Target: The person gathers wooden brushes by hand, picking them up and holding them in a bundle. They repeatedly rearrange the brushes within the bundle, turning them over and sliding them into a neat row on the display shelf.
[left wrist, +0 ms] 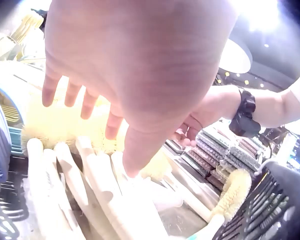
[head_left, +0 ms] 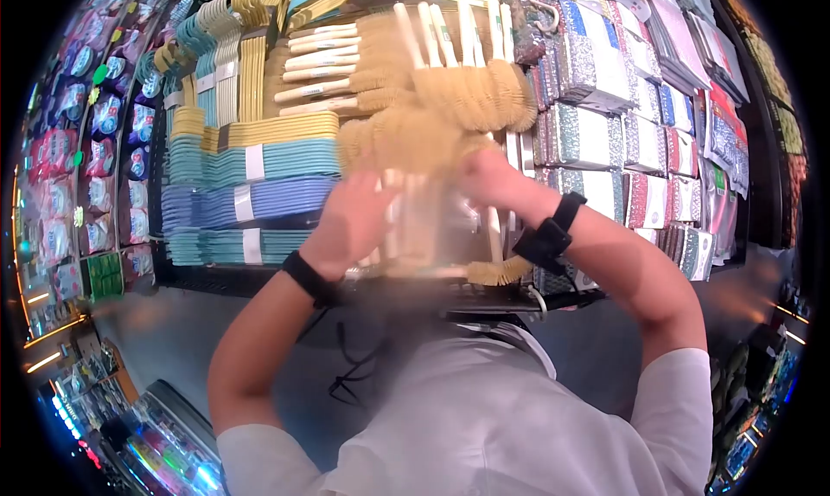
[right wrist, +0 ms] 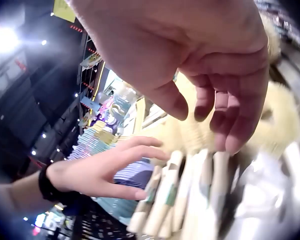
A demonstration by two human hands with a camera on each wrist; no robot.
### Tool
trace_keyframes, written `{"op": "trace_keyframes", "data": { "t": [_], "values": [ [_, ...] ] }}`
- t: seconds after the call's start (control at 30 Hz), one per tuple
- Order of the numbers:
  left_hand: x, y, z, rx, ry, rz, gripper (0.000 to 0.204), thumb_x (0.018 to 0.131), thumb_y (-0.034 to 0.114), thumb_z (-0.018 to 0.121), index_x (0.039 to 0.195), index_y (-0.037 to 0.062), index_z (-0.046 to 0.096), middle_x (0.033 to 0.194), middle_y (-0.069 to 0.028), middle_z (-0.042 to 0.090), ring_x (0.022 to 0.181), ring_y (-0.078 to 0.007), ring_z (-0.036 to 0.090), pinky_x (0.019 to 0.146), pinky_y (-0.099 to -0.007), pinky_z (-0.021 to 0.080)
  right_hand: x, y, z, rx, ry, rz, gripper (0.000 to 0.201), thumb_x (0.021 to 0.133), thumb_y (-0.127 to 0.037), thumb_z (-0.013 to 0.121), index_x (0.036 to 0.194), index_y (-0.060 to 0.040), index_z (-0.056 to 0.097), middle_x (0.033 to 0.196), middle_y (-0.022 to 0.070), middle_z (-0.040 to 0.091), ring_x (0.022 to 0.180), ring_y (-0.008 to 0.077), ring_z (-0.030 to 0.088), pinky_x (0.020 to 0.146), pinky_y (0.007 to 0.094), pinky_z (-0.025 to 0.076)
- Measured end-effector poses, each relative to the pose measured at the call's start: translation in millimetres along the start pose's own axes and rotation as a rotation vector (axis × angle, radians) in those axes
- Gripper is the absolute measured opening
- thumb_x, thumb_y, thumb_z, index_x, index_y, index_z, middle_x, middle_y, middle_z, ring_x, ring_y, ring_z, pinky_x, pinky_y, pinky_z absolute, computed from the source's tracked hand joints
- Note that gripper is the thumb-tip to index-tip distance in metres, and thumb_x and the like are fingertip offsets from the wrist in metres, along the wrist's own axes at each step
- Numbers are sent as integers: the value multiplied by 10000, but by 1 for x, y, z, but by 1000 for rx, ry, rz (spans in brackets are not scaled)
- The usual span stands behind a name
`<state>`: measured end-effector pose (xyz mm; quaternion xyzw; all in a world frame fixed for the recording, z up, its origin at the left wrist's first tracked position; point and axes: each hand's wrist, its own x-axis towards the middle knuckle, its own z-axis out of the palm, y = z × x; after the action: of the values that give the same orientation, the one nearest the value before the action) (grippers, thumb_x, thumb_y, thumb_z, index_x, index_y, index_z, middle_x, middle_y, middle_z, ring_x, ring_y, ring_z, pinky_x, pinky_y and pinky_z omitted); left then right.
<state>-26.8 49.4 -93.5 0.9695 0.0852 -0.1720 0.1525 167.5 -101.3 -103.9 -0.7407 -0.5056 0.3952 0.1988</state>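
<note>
Wooden-handled brushes with tan bristle heads lie in a row in front of the person, their handles point(head_left: 413, 224) pointing toward the body and blurred in the head view. At the left of this row, the left hand point(head_left: 350, 219) is spread, fingers straight over the handles point(left wrist: 97, 187) in the left wrist view. The right hand point(head_left: 504, 183) is at the right of the bristle heads point(head_left: 411, 137). In the right wrist view, the right hand point(right wrist: 210, 55) hangs above the brushes point(right wrist: 192, 185), fingers loosely bent and thumb apart, with nothing seen between them. Contact with the brushes is unclear.
Stacked blue and yellow hangers point(head_left: 251, 159) fill the left side of the display. More brushes point(head_left: 475, 85) lie behind, and packaged patterned cloths point(head_left: 588, 137) are stacked at the right. A single brush head point(head_left: 501, 272) lies near the front edge, beside clear plastic.
</note>
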Motion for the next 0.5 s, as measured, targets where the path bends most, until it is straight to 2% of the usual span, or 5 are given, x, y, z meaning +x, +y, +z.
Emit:
{"op": "trace_keyframes", "data": {
  "t": [0.03,0.13,0.27,0.4,0.5],
  "values": [
    [-6,-3,11,-4,26,58,545,756,174,703,1262,83,520,1160,-159,506,1136,-345,491,944,-450,410,11,8,22,-137,-100,-142,219,834,-265,607,849,-60,684,801,134,664,730,281,656,674,359,524],
    [-11,1,22,-190,-169,-38,521,764,170,697,1247,76,524,1184,-158,502,1137,-340,498,927,-424,421,44,25,88,11,-212,-76,192,808,-234,620,875,-71,695,779,132,657,737,293,650,672,358,523],
    [-9,30,-53,-434,-440,-63,667,775,195,689,1360,66,396,1235,-158,490,1182,-342,480,954,-412,410,74,47,133,72,-208,-187,208,794,-230,608,886,-70,703,766,136,656,748,315,649,682,382,522],
    [-10,12,-54,-377,-592,-14,692,787,160,648,1401,54,345,1399,-149,431,1279,-283,433,1008,-401,368,88,44,126,-172,-242,-374,224,785,-239,596,873,-65,707,768,145,658,751,340,647,692,409,519],
    [-10,1,-31,-195,-586,-8,676,795,172,625,1400,40,354,1421,-129,427,1300,-245,418,1015,-396,356,86,-5,91,-422,-297,-233,204,782,-230,599,827,-59,702,786,161,660,735,354,640,690,421,513]
  ]
}}
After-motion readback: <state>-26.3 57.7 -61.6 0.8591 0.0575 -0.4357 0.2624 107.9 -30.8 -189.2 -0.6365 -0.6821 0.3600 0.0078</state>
